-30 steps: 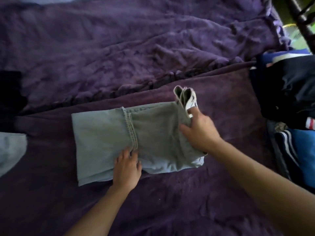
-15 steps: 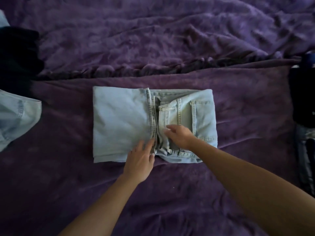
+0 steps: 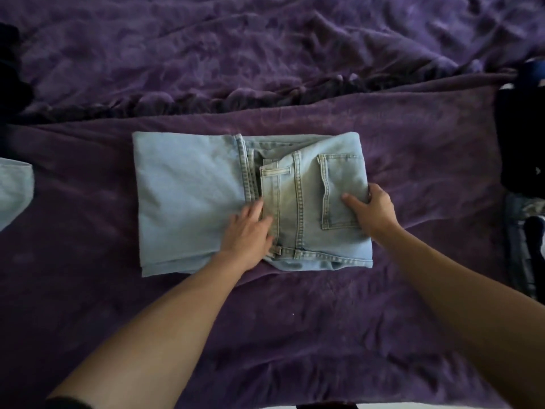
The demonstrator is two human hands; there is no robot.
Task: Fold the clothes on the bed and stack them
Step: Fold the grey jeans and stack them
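1. Head view: folded jeans (image 3: 188, 202) lie flat on the purple blanket (image 3: 295, 320), with the back pocket (image 3: 342, 184) facing up at their right end. The rest of the bundle runs left from the pocket.
2. Left hand (image 3: 247, 231) is left of the pocket, past the two vertical seams. It lies flat with fingers straight, pressing on the fold line and holding nothing.
3. Right hand (image 3: 374, 211) is at the pocket's right side. Its thumb lies on the pocket cloth and the fingers (image 3: 368, 191) curl round the folded edge, so it grips the jeans there.
4. Step in hand, my read: finish and flatten the fold.
5. To do it well, keep the left palm down as an anchor and smooth from the pocket leftward. Square the near waistband edge under the pocket, which looks uneven.
6. Risk: thick denim may spring open if lifted by the pocket end alone, so lift with support from both ends.
7. Dark clothes (image 3: 519, 143) sit well right of the pocket, probably the stack. A pale denim piece (image 3: 14, 190) lies far left of the pocket.
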